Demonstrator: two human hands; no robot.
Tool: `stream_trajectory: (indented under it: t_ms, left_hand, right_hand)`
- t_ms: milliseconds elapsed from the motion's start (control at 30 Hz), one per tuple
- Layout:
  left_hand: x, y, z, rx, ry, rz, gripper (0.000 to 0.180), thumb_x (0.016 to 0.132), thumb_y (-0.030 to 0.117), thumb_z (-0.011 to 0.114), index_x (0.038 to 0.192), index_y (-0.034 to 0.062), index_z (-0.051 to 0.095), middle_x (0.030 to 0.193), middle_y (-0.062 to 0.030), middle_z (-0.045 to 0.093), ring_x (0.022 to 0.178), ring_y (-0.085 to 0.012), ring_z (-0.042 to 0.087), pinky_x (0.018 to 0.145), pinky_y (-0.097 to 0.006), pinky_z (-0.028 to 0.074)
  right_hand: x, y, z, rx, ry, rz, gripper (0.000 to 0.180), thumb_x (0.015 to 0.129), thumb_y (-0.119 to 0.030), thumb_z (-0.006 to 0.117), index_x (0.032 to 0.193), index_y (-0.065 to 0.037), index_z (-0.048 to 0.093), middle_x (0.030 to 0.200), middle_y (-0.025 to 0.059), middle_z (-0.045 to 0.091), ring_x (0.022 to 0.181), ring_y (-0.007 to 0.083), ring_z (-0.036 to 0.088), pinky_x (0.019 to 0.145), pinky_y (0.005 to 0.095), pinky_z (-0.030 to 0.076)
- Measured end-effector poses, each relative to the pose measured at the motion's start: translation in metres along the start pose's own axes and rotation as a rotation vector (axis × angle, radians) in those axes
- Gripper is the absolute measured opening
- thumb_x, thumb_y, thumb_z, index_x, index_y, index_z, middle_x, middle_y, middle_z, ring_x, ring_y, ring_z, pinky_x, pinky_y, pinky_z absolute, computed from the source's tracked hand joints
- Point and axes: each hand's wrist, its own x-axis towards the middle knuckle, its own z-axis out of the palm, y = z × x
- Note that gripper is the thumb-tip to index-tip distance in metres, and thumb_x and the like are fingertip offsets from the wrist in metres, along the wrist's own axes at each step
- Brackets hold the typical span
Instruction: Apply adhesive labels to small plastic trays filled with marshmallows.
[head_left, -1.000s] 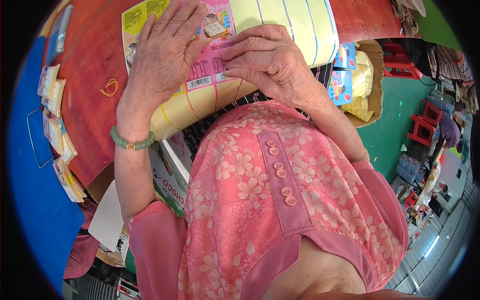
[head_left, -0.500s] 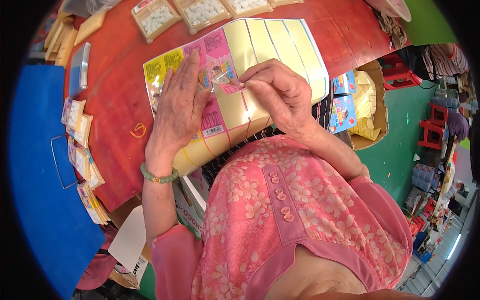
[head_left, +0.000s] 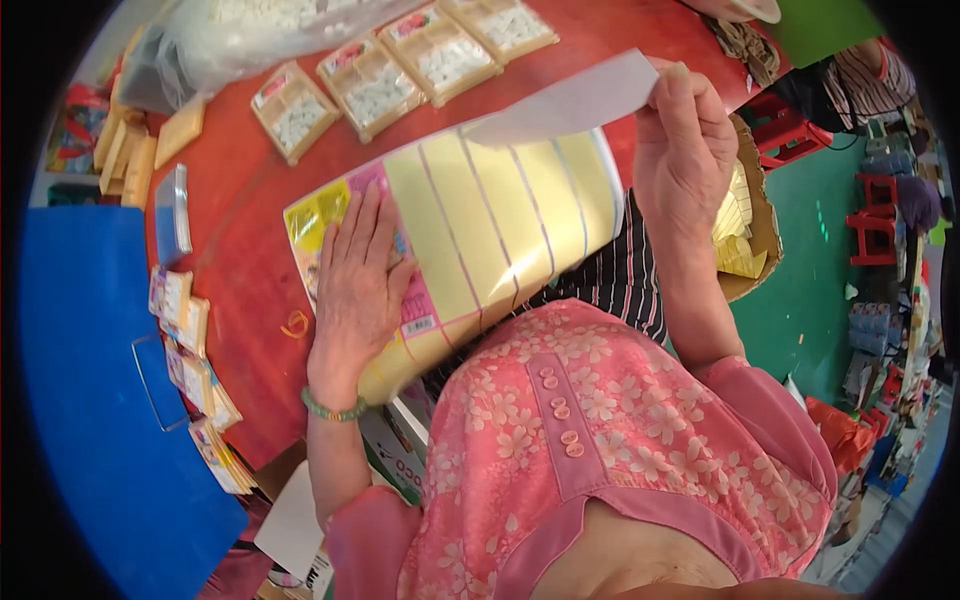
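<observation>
A large sticker sheet (head_left: pixel 480 240) lies on the red table and hangs over its near edge toward my lap. Printed pink and yellow labels remain along its left side, while the rest is bare cream backing with coloured lines. My left hand (head_left: pixel 362 270) lies flat over the labels, fingers stretched out, with a green bead bracelet on the wrist. Raised above the sheet's right side, my right hand (head_left: pixel 688 150) pinches the end of a peeled sticker strip (head_left: pixel 575 103) between thumb and fingers. The strip's pale back faces me, and it stretches leftward over the sheet's far edge.
Wooden trays (head_left: pixel 440 65) of small white pieces line the far side of the red table (head_left: pixel 240 230). Several packed sets (head_left: pixel 190 345) stand along its left edge beside a blue board (head_left: pixel 90 400). A cardboard box (head_left: pixel 765 200) with yellow contents is at the right.
My right hand has lifted away up and to the right, pulling a sticker strip off the sheet. More cream backing shows. My left hand still presses on the labels.
</observation>
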Motion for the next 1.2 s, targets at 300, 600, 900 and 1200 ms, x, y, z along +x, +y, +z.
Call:
stream_trajectory:
  t_ms: [300, 600, 900, 1200]
  left_hand:
    - [-0.041, -0.038, -0.041, -0.203, 0.002, -0.129, 0.05, 0.081, 0.012, 0.062, 0.127, -0.0004, 0.049, 0.138, -0.0193, 0.041, 0.131, -0.0345, 0.035, 0.108, -0.043, 0.027]
    - [-0.006, -0.02, -0.048, -0.624, 0.202, -0.347, 0.036, 0.09, 0.023, 0.056, 0.112, -0.0057, 0.058, 0.116, -0.0174, 0.06, 0.099, -0.0283, 0.062, 0.085, -0.035, 0.05]
    - [0.053, 0.023, -0.036, -1.891, -0.521, -0.425, 0.057, 0.096, 0.045, 0.041, 0.12, -0.0056, 0.048, 0.102, -0.0135, 0.063, 0.083, -0.0206, 0.066, 0.071, -0.033, 0.057]
    - [0.053, 0.011, -0.019, -1.901, -0.241, -0.321, 0.018, 0.089, 0.012, 0.059, 0.102, -0.0003, 0.06, 0.09, -0.0095, 0.067, 0.072, -0.0172, 0.067, 0.059, -0.024, 0.054]
  right_hand:
    - [0.012, -0.034, -0.013, -0.291, 0.112, -0.088, 0.018, 0.094, -0.012, 0.053, 0.099, 0.002, 0.063, 0.082, -0.0004, 0.051, 0.067, 0.006, 0.041, 0.064, 0.0214, 0.038]
    - [0.014, -0.039, 0.008, -0.175, -0.028, 0.056, 0.029, 0.096, -0.023, 0.051, 0.101, 0.003, 0.061, 0.054, 0.0014, 0.046, 0.048, 0.0061, 0.038, 0.05, 0.0225, 0.031]
    - [0.014, -0.025, 0.006, 0.068, -0.448, -0.048, 0.03, 0.095, -0.026, 0.05, 0.096, 0.002, 0.061, 0.072, 0.007, 0.054, 0.053, 0.0133, 0.041, 0.053, 0.0314, 0.033]
    - [0.007, -0.015, -0.028, 0.079, -0.567, 0.1, 0.03, 0.089, -0.025, 0.059, 0.093, 0.005, 0.062, 0.073, 0.0095, 0.056, 0.059, 0.0162, 0.048, 0.054, 0.032, 0.038]
